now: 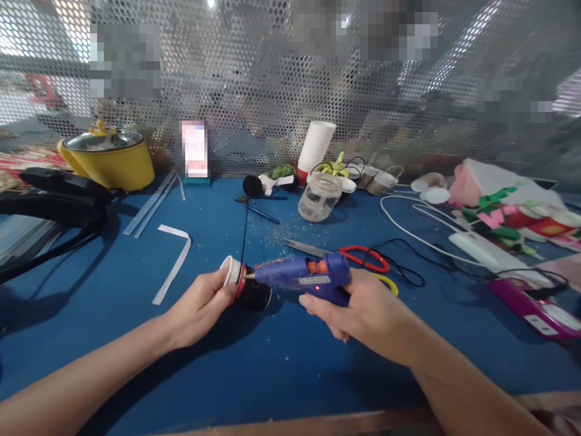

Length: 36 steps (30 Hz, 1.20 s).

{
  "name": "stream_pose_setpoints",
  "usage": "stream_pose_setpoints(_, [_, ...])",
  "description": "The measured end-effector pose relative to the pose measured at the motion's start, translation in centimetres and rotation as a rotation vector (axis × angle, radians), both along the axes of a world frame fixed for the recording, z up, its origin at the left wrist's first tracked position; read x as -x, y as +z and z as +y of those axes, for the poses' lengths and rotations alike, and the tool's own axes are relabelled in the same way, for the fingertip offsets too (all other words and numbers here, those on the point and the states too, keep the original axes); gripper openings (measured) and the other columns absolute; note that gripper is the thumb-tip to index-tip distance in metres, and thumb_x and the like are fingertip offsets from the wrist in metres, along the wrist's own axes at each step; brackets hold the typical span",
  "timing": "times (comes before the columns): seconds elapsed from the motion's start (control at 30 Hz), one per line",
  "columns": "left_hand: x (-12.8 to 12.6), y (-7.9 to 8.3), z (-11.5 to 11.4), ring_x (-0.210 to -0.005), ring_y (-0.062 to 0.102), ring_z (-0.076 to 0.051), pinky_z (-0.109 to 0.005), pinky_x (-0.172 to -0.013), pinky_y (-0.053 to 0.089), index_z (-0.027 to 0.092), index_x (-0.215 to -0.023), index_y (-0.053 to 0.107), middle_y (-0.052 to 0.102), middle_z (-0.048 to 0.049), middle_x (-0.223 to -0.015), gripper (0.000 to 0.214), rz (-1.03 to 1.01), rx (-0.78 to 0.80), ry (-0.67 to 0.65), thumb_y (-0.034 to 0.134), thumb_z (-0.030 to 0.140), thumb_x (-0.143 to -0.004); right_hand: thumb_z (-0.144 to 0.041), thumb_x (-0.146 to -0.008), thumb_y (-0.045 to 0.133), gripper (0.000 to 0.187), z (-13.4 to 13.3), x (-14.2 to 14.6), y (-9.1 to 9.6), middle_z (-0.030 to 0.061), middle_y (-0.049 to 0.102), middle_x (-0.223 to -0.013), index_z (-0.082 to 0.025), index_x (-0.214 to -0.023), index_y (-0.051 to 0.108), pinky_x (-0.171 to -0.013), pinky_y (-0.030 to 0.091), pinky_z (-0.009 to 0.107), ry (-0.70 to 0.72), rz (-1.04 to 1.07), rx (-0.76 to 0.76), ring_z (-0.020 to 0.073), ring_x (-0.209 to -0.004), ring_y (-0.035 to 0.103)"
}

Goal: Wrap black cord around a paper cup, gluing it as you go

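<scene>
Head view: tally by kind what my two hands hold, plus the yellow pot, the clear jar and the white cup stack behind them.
Blue plastic hot glue gun, in the right hand: 1
Small white-rimmed cup, in the left hand: 1
Yellow pot with glass lid: 1
Clear plastic jar: 1
Stack of white paper cups: 1
Total: 5

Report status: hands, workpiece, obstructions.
Left hand grips small cup. Right hand holds glue gun, nozzle at cup. Scissors lie just behind gun.
</scene>
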<state>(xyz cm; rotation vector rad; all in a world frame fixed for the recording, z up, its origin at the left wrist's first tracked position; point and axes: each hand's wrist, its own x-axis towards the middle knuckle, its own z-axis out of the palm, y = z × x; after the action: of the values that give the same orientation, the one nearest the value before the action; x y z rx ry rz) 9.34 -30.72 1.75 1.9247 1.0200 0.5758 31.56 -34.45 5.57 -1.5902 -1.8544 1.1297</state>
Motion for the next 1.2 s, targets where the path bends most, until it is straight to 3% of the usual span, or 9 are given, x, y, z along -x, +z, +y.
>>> stream_pose_setpoints(0.17, [0.1,0.0,-0.1,-0.060,0.035,-0.010,-0.020,-0.057,0.034,0.016,-0.071,0.042,0.038,0.0037,-0.064,0.025,0.003,0.008,0.023,0.026,0.030,-0.084,-0.034,-0.076,0.051,0.020,1.4,-1.1,0.6,-0.0069,0.045,-0.038,-0.015,-0.078,0.054,-0.043,0.041,0.021,-0.032,0.254,-0.014,0.0085,-0.037,0.045])
stream_pose_setpoints(0.33, [0.1,0.0,0.0,-0.063,0.040,-0.011,-0.020,-0.059,0.036,0.015,-0.078,0.047,0.045,0.0022,-0.067,0.031,0.020,0.012,0.054,0.025,0.035,-0.085,-0.034,-0.068,0.061,0.021,5.4,-3.1,1.2,-0.0032,0.052,-0.054,-0.015,-0.073,0.054,-0.043,0.038,0.019,-0.305,0.430,-0.227,0.0070,-0.044,0.047])
stream_pose_setpoints(0.5, [0.0,-0.3,0.2,-0.068,0.044,-0.013,-0.021,-0.063,0.037,0.015,-0.077,0.049,0.051,0.0004,-0.072,0.031,-0.003,-0.009,0.058,0.028,0.038,-0.083,-0.026,-0.078,0.051,0.019,11.6,-5.3,2.1,-0.0042,0.047,-0.051,-0.014,-0.064,0.050,-0.040,0.037,0.017,-0.536,0.366,-0.288,0.0040,-0.040,0.042])
stream_pose_setpoints(0.7, [-0.2,0.0,-0.1,-0.065,0.043,-0.013,-0.020,-0.061,0.037,0.015,-0.076,0.051,0.051,0.0006,-0.067,0.031,-0.034,-0.038,0.106,0.030,0.037,-0.082,-0.029,-0.084,0.045,0.022,16.0,-6.4,1.4,-0.0015,0.054,-0.060,-0.011,-0.077,0.053,-0.044,0.043,0.020,-0.563,0.180,-0.116,0.0056,-0.044,0.048])
stream_pose_setpoints(0.9, [-0.2,0.0,-0.1,-0.060,0.037,-0.012,-0.021,-0.057,0.036,0.015,-0.074,0.048,0.044,0.0017,-0.064,0.030,-0.037,-0.020,0.072,0.028,0.036,-0.082,-0.043,-0.083,0.039,0.039,16.3,-7.0,1.5,0.0064,0.059,-0.059,-0.010,-0.074,0.056,-0.050,0.046,0.029,-0.604,-0.049,-0.087,0.0154,-0.055,0.058])
stream_pose_setpoints(1.03, [-0.2,-0.1,-0.1,-0.059,0.035,-0.011,-0.020,-0.056,0.033,0.016,-0.069,0.043,0.040,0.0029,-0.063,0.028,-0.027,-0.008,0.060,0.028,0.035,-0.083,-0.042,-0.076,0.050,0.035,14.5,-6.7,2.9,0.0195,0.061,-0.081,-0.009,-0.073,0.059,-0.067,0.043,0.038,-0.702,-0.243,-0.246,0.0312,-0.089,0.055])
stream_pose_setpoints(1.1, [-0.1,-0.2,-0.1,-0.059,0.034,-0.010,-0.020,-0.056,0.032,0.016,-0.069,0.042,0.038,0.0034,-0.063,0.027,-0.018,0.002,0.041,0.027,0.034,-0.083,-0.040,-0.074,0.053,0.031,12.6,-5.2,3.2,0.0191,0.057,-0.097,-0.010,-0.080,0.060,-0.078,0.038,0.039,-0.702,-0.330,-0.411,0.0327,-0.104,0.045])
stream_pose_setpoints(1.13, [-0.1,-0.2,-0.1,-0.060,0.034,-0.010,-0.020,-0.056,0.032,0.016,-0.069,0.041,0.037,0.0035,-0.063,0.027,-0.018,0.007,0.031,0.026,0.034,-0.084,-0.040,-0.076,0.050,0.031,11.4,-4.0,3.1,0.0168,0.058,-0.095,-0.012,-0.081,0.061,-0.079,0.037,0.039,-0.622,-0.405,-0.588,0.0308,-0.101,0.048])
stream_pose_setpoints(1.2, [-0.1,-0.3,-0.1,-0.061,0.034,-0.010,-0.020,-0.057,0.032,0.016,-0.073,0.042,0.038,0.0034,-0.065,0.027,-0.023,0.016,0.020,0.025,0.033,-0.085,-0.037,-0.083,0.039,0.032,9.1,-1.2,2.5,0.0108,0.061,-0.091,-0.015,-0.085,0.062,-0.079,0.039,0.033,-0.283,-0.334,-0.781,0.0221,-0.091,0.054])
